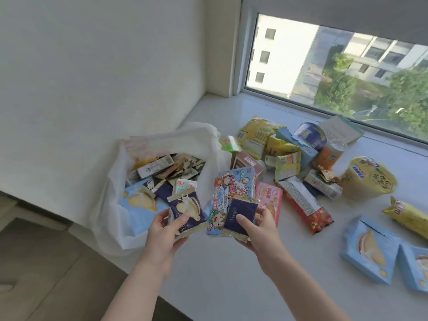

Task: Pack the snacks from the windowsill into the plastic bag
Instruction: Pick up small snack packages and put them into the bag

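Observation:
A white plastic bag (115, 218) lies open at the windowsill's left end, holding several snack packets and a light blue box. My left hand (165, 235) grips a dark blue snack packet (188, 210) right beside the bag's mouth. My right hand (260, 230) holds another dark blue packet (240, 216) on top of a colourful cartoon box (231, 188). A heap of snacks (289, 163) lies on the white windowsill (220, 269) behind my hands: yellow packets, a pink packet (269, 195), a long red packet (305, 209) and a yellow noodle cup (368, 179).
Two light blue boxes (370, 249) and a yellow bag (407, 216) lie at the right. A blue cup (311, 135) and an orange can (330, 155) stand near the window (335, 66). The sill's front edge drops to the floor (46, 262) on the left.

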